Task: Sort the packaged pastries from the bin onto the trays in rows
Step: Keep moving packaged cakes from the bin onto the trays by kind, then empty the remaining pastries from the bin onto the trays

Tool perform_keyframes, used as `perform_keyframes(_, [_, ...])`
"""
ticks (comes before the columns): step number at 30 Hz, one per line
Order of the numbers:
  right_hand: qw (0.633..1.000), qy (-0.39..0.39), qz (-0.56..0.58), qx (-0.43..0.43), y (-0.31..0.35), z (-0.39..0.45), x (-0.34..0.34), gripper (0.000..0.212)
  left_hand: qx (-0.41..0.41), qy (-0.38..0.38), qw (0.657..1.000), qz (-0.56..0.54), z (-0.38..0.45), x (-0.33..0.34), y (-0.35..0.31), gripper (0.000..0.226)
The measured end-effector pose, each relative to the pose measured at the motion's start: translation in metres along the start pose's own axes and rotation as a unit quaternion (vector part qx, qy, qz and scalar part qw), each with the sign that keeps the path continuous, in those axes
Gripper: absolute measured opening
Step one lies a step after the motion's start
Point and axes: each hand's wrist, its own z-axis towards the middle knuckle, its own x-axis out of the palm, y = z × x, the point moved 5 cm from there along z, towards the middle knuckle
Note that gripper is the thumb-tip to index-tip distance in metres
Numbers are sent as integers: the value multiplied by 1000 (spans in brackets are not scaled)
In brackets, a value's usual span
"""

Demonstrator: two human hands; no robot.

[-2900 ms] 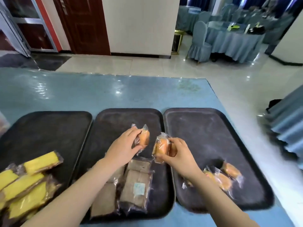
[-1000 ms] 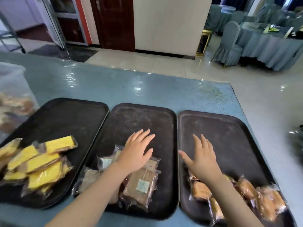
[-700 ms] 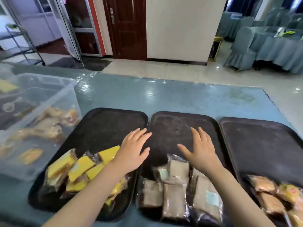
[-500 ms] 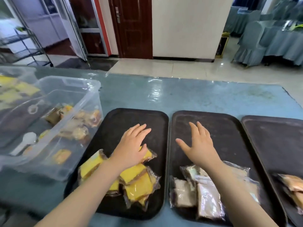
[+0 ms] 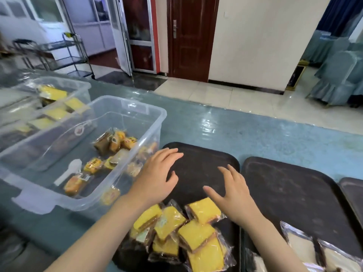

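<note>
A clear plastic bin (image 5: 121, 107) at the left holds several wrapped pastries (image 5: 115, 143) and a white spoon (image 5: 68, 171). Three dark trays lie side by side. The left tray (image 5: 206, 165) carries a heap of yellow cake packs (image 5: 196, 228) at its near end. The middle tray (image 5: 290, 193) has pale wrapped packs (image 5: 302, 244) near its front. My left hand (image 5: 159, 177) hovers with fingers spread over the left tray's far left part, beside the bin's wall. My right hand (image 5: 233, 191) is spread above the same tray, just past the yellow packs. Both hands hold nothing.
A second clear bin (image 5: 39, 107) with yellow packs stands behind the first. The corner of the right tray (image 5: 353, 191) shows at the right edge. The blue tabletop (image 5: 245, 134) ends at a tiled floor (image 5: 216, 95); covered chairs (image 5: 341, 79) stand far right.
My view has swung left from the right tray to the bin. Both hands let go of the orange pastries on the right tray and moved left, spread and holding nothing, over the left tray.
</note>
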Motion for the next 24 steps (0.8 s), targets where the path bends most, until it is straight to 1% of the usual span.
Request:
perform_keyframes(3, [1000, 21, -3, -20, 30, 12, 16, 79, -13, -24, 1000, 10, 2, -31, 34, 50])
perform_keyframes(4, [999, 24, 3, -25, 42, 17, 20, 79, -16, -20, 1000, 15, 3, -40, 47, 51])
perform_keyframes(8, [998, 8, 13, -58, 96, 42, 33, 74, -19, 50, 998, 13, 10, -66, 105, 49])
perform_keyframes(11, [997, -6, 29, -66, 138, 57, 46, 71, -21, 81, 996, 30, 20, -86, 154, 61])
perform_keyframes(13, [997, -7, 29, -65, 168, 64, 58, 70, -24, 113, 992, 41, 27, -100, 190, 57])
perform_keyframes(16, [997, -31, -15, -67, 207, 86, 74, 68, -14, 136, 988, 75, 41, -128, 240, 50])
perform_keyframes(18, [995, -49, -54, -69, 228, 100, 77, 66, -26, 147, 984, 93, 52, -144, 259, 46])
perform_keyframes(19, [993, -38, -81, -73, 232, 105, 75, 65, -34, 151, 982, 103, 59, -147, 260, 46])
perform_keyframes(21, [992, -12, -117, -54, 275, 138, 102, 66, -27, 182, 974, 135, 76, -165, 301, 46])
perform_keyframes(22, [990, -1, -127, -56, 280, 146, 104, 68, -31, 194, 969, 151, 82, -160, 304, 46])
perform_keyframes(24, [988, 31, -145, -42, 295, 171, 117, 72, -31, 242, 952, 184, 92, -146, 313, 44])
